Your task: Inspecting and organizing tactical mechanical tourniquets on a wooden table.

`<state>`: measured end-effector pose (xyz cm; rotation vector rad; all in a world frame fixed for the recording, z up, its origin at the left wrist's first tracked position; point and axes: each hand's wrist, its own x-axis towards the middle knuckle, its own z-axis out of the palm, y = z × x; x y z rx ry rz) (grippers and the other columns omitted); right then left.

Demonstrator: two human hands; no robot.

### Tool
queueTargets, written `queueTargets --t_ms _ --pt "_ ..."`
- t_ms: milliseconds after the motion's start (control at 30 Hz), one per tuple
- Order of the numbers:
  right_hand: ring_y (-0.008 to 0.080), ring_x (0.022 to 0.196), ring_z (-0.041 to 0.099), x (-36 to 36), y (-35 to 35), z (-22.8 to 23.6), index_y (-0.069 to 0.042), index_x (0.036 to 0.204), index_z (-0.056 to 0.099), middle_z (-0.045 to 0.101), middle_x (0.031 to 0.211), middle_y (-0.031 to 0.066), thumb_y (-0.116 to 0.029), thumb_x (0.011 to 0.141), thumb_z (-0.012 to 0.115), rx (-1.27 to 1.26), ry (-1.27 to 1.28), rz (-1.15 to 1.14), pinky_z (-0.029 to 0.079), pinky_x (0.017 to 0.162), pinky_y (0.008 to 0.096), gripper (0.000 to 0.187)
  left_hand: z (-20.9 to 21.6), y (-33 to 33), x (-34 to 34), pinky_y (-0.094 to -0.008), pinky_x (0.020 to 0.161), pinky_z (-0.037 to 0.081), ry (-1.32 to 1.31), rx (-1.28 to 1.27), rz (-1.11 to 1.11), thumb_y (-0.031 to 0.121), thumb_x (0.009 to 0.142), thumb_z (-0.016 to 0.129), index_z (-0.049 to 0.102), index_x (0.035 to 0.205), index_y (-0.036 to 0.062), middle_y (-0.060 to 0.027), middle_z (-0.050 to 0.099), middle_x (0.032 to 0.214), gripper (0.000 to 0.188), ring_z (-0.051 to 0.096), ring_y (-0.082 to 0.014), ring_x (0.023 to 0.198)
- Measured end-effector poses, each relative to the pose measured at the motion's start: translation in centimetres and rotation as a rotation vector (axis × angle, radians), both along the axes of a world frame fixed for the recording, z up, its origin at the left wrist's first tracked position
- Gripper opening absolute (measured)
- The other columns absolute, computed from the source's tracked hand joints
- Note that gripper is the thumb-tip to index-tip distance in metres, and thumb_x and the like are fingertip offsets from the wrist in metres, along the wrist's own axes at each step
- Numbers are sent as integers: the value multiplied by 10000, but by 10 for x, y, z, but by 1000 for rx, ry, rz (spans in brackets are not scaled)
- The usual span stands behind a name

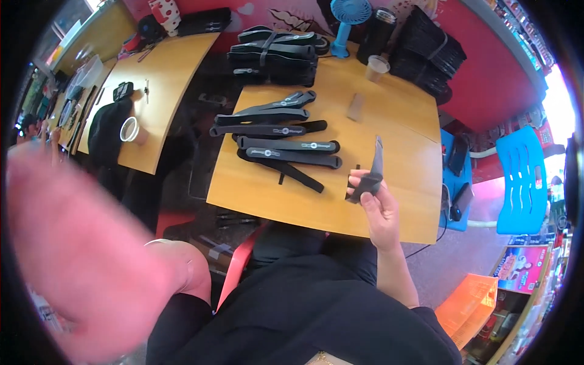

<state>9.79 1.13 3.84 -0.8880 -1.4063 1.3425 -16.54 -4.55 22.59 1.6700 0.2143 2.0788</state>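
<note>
Over the right part of the wooden table (389,115), my right hand (382,213) grips a dark grey strap (378,155). One end of that strap stands up above the fingers, and the rest is bunched between thumb and fingertips. My left hand (73,225) is raised close to the camera at the left, smeared by motion, so its fingers cannot be made out. Several dark grey straps (286,146) with white printing lie loosely side by side on the table's left half. A small flat greyish strip (354,107) lies farther back.
Behind the loose straps sits a tied stack of straps (274,58). A blue fan (349,24), a dark bottle (377,35), a cup (377,68) and a black bundle (429,52) line the back. Blue chairs (522,180) stand right; another table (164,91) stands left.
</note>
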Motion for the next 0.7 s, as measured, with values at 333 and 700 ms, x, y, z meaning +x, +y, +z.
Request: queueTargets --t_ms 333,700 --pt "174 1059 530 -9 -2 2 39 1150 590 545 1171 83 -112 952 515 -8 -72 -43 403 930 303 260 -192 98 -21 -591 1124 125 1565 -582 761 459 412 893 211 1500 213 -264 156 1516 1307 114 -406 1430" --pt "123 976 522 15 -14 -11 3 1151 618 549 1104 41 -51 945 491 5 -46 -182 398 874 255 248 -205 158 -37 -551 1078 272 1868 -601 547 450 423 892 132 1516 210 -239 486 1219 1353 471 -408 1175"
